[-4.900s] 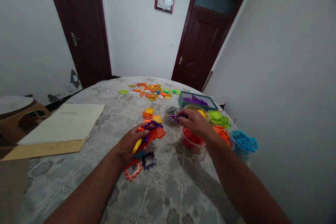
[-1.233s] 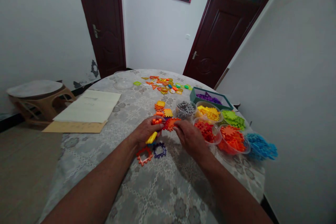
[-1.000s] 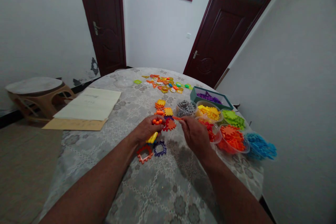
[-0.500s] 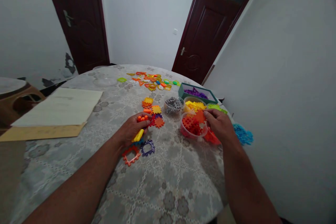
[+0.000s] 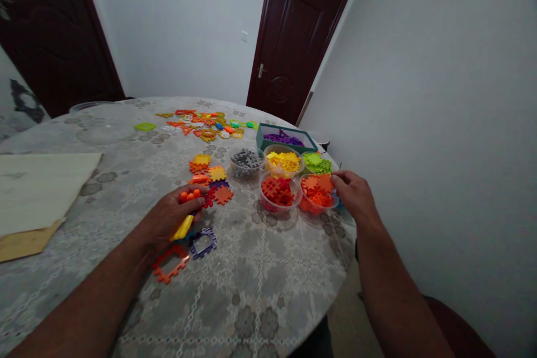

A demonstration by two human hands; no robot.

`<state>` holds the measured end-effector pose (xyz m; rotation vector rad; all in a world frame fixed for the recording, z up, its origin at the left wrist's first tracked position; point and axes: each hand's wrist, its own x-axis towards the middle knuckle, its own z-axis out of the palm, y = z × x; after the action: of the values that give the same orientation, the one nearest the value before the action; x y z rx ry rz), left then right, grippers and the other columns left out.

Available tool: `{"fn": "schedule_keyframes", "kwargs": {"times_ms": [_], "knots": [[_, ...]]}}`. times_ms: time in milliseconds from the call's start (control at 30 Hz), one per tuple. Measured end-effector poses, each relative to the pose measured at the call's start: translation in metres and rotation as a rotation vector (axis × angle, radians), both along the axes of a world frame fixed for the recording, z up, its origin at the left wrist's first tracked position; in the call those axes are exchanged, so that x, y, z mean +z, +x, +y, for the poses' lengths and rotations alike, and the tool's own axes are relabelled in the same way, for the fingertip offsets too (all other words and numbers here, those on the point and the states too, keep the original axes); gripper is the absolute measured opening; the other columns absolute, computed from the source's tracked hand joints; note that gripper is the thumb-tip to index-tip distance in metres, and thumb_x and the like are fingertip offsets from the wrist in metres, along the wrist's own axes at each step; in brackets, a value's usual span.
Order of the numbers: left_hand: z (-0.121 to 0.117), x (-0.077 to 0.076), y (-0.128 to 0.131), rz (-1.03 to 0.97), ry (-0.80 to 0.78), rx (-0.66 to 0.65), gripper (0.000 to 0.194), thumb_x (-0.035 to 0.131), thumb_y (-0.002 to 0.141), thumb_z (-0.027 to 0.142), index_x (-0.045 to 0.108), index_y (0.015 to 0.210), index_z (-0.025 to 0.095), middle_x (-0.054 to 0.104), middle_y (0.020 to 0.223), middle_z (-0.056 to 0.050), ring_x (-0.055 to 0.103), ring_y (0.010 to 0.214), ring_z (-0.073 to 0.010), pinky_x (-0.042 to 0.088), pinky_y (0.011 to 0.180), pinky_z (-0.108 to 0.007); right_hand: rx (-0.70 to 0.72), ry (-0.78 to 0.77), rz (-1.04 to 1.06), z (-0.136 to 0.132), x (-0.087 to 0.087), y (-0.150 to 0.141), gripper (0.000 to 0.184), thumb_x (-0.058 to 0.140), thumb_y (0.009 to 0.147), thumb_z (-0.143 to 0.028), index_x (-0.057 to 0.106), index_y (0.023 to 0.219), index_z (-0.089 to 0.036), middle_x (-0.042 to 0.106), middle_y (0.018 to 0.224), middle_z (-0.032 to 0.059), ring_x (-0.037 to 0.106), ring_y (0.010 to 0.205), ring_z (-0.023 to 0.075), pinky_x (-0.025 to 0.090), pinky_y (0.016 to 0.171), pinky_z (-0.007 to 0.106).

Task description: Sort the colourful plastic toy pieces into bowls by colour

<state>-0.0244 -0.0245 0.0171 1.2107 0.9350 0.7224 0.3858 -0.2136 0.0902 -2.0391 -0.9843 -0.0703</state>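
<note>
Turning the view rightward and pushing the cream sheet [image 5: 44, 187] partly past the left edge of the frame. Keeping the left hand [image 5: 170, 212] curled, left of centre, around orange round-ended pieces [image 5: 190, 196] and a yellow piece [image 5: 183, 227], much as half a second ago. Leaving an orange frame [image 5: 166, 278] and a purple frame [image 5: 212, 239] lying next to each other at lower left on the patterned tablecloth [image 5: 235, 335]. Not showing clearly whether gripping or merely touching a red piece [image 5: 208, 199] by the fingertips. Leaving an orange toothed square [image 5: 223, 195] and a yellow square [image 5: 217, 173] lying flat just beyond, near the centre of the frame.

Bypassing the grey pieces [image 5: 246, 159] right of centre, and no longer hovering beside the bowl of red pieces [image 5: 277, 191], as a moment earlier. Reaching farther right instead with the right hand [image 5: 354, 193], apparently pinching an orange piece [image 5: 325, 182] by its edge over the orange bowl [image 5: 314, 208], at right of the frame. Matching the colour of the heap beneath, so seemingly narrowing the work to this one bowl, with no letting go yet showing. Covering most of the blue pieces [image 5: 341, 199] behind the wrist side.
</note>
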Motion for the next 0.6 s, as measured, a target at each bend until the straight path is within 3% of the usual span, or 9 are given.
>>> {"fn": "schedule_keyframes", "kwargs": {"times_ms": [267, 467, 600], "knots": [[0.001, -0.002, -0.001, 0.023, 0.028, -0.003, 0.059, 0.086, 0.073, 0.042, 0.068, 0.124, 0.019, 0.065, 0.064, 0.003, 0.058, 0.050, -0.0143, 0.042, 0.044, -0.020, 0.008, 0.004, 0.021, 0.003, -0.004, 0.004, 0.043, 0.060, 0.083, -0.050, 0.081, 0.099, -0.016, 0.078, 0.083, 0.0077, 0.066, 0.071, 0.0220, 0.051, 0.069, 0.033], [-0.003, 0.004, 0.000, 0.070, 0.009, -0.013, 0.057, 0.083, 0.077, 0.042, 0.067, 0.128, 0.021, 0.065, 0.063, 0.004, 0.057, 0.052, -0.0140, 0.041, 0.049, -0.021, -0.058, 0.024, -0.053, -0.015, -0.003, 0.023, 0.045, 0.053, 0.086, -0.046, 0.081, 0.106, -0.017, 0.078, 0.090, 0.0088, 0.067, 0.078, 0.0235, 0.052, 0.077, 0.035], [-0.005, 0.008, 0.000, 0.088, 0.019, -0.020, 0.052, 0.082, 0.077, 0.043, 0.068, 0.123, 0.023, 0.064, 0.061, 0.005, 0.057, 0.052, -0.0138, 0.040, 0.050, -0.021, 0.017, -0.023, -0.105, -0.024, -0.001, 0.031, 0.043, 0.048, 0.088, -0.041, 0.079, 0.108, -0.018, 0.077, 0.095, 0.0083, 0.066, 0.082, 0.0237, 0.051, 0.081, 0.036]]}}
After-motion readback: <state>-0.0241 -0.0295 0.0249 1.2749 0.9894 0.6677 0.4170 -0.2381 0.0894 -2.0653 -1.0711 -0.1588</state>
